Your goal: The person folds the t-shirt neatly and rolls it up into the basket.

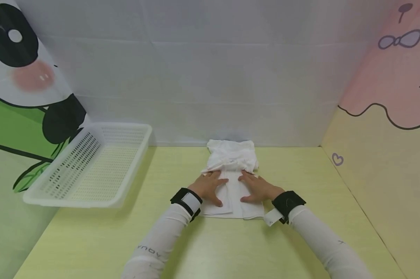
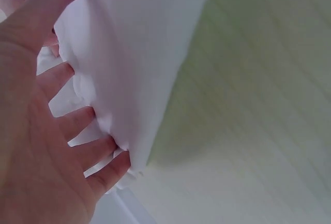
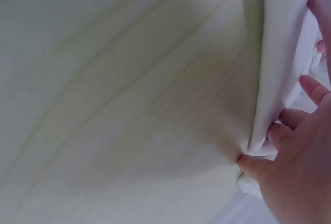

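A white cloth garment (image 1: 234, 203) lies on the table in a long narrow shape, its side parts folded inward over a middle strip. Its far end is bunched and wrinkled near the back wall. My left hand (image 1: 209, 186) rests on its left side with fingers spread, and my right hand (image 1: 258, 188) lies likewise on the right side. In the left wrist view, spread fingertips touch the white fabric (image 2: 139, 53). The right wrist view has the fingertips along the fabric's edge (image 3: 282, 43), the little finger at the table surface.
A white perforated plastic basket (image 1: 126, 186) stands at the left of the pale yellow-green table (image 1: 227, 252). A whitish sheet wall (image 1: 231, 77) rises at the back edge. Side walls with cartoon drawings border the table left and right (image 1: 381, 166).
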A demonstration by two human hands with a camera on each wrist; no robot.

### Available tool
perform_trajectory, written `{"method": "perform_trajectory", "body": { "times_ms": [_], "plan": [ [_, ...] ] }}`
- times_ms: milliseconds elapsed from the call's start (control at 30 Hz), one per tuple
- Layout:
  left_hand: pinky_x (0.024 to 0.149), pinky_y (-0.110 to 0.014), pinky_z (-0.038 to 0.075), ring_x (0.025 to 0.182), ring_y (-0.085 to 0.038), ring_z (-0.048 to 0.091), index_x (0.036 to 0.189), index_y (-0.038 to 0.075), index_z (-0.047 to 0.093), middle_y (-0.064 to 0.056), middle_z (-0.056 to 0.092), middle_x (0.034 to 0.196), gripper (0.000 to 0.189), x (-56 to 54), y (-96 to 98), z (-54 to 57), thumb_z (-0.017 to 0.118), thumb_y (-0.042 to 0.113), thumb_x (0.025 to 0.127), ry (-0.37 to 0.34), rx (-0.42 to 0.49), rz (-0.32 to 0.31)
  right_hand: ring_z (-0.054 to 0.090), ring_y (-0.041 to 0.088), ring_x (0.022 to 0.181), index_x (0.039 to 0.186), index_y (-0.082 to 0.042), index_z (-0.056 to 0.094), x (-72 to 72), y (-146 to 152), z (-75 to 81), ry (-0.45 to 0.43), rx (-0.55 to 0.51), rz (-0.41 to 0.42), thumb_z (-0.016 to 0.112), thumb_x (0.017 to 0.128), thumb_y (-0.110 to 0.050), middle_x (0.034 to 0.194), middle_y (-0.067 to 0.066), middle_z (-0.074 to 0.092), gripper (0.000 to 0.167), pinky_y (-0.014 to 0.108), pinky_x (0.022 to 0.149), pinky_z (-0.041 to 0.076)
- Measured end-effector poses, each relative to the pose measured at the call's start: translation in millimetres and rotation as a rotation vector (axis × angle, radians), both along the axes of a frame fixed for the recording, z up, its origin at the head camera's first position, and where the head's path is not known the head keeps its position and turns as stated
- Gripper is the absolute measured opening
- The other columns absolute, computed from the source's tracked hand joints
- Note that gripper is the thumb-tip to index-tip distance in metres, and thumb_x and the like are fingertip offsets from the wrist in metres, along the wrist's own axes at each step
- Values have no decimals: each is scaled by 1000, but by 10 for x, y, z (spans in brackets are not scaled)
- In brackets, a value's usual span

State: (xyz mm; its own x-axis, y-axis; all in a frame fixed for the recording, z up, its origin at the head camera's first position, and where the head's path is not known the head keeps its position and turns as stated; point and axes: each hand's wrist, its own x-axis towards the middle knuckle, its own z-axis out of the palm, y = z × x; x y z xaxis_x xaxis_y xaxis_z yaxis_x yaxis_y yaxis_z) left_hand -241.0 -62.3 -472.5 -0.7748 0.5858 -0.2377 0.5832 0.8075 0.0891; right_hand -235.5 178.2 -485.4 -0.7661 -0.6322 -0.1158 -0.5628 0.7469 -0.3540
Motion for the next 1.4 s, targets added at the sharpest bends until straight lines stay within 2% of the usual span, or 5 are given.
{"method": "perform_trajectory", "body": {
  "times_ms": [233, 533, 900, 1200, 1400],
  "plan": [
    [105, -49, 28, 137, -35, 22, 142, 25, 34, -7, 23, 151, 85, 130, -10, 12, 71, 53, 71, -2, 39, 4, 21, 34, 137, 139, -12, 35, 14, -9, -8, -6, 51, -15, 64, 82, -45, 151, 20, 15, 72, 65, 99, 23],
    [101, -47, 35, 132, -32, 34, 139, 24, 39, -7, 31, 147, 80, 436, -133, 59, 69, 55, 72, 106, 27, -122, 21, 35, 137, 141, -13, 34, 61, 6, -11, 51, 93, 4, 63, 81, -48, 151, 19, 18, 75, 67, 98, 21],
    [85, -38, 47, 115, -26, 49, 127, 24, 53, -6, 45, 136, 68, 749, -294, 132, 79, 40, 66, 89, 61, -202, 21, 39, 136, 143, -17, 32, 265, 82, 1, 130, 103, 109, 65, 79, -50, 150, 15, 22, 80, 64, 99, 24],
    [78, -33, 49, 108, -23, 51, 125, 25, 55, -4, 48, 131, 61, 852, -382, 102, 76, 29, 69, 89, 80, -205, 37, 29, 129, 137, -15, 41, 542, 208, 54, 191, 5, 233, 73, 76, -36, 143, 11, 38, 71, 47, 99, 37],
    [72, -29, 49, 97, -20, 55, 121, 24, 59, -4, 52, 123, 56, 874, -419, 64, 77, 24, 68, 148, 141, -257, 45, 22, 119, 131, -15, 47, 702, 286, 69, 184, -50, 272, 75, 76, -28, 131, 7, 46, 63, 38, 93, 44]
  ]
}}
